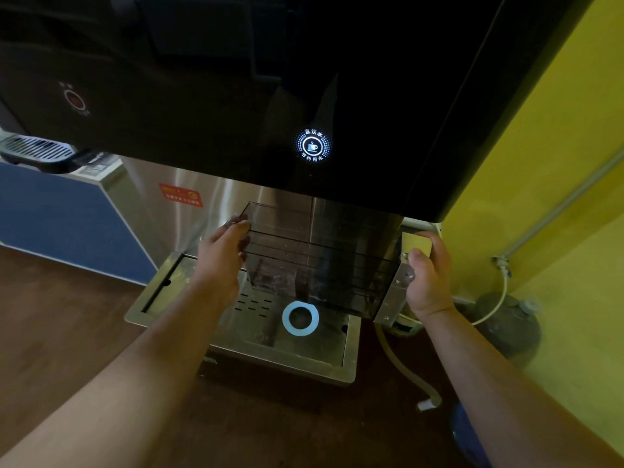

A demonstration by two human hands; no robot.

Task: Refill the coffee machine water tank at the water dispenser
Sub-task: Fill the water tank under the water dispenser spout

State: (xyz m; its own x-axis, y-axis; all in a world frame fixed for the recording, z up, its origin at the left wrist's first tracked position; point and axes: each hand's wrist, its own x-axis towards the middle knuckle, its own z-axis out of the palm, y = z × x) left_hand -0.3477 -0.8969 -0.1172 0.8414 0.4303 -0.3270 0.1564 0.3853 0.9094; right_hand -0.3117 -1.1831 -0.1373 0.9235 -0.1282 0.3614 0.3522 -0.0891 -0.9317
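A clear, smoke-tinted water tank [314,261] hangs level under the black front panel of the water dispenser [236,96], above the steel drip tray [158,292]. My left hand [219,261] grips the tank's left end, fingers over its rim. At the tank's right end my right hand [429,275] holds on, thumb by a metal bracket. A little water shows in the tank's left bottom corner. A lit round cup button [312,145] glows on the panel above the tank.
A pale blue ring [300,318] lies on the drip tray below the tank. A yellow wall [540,163] with a grey pipe stands right, a large water bottle [506,329] and hoses at its foot. A blue-fronted counter [60,217] sits left.
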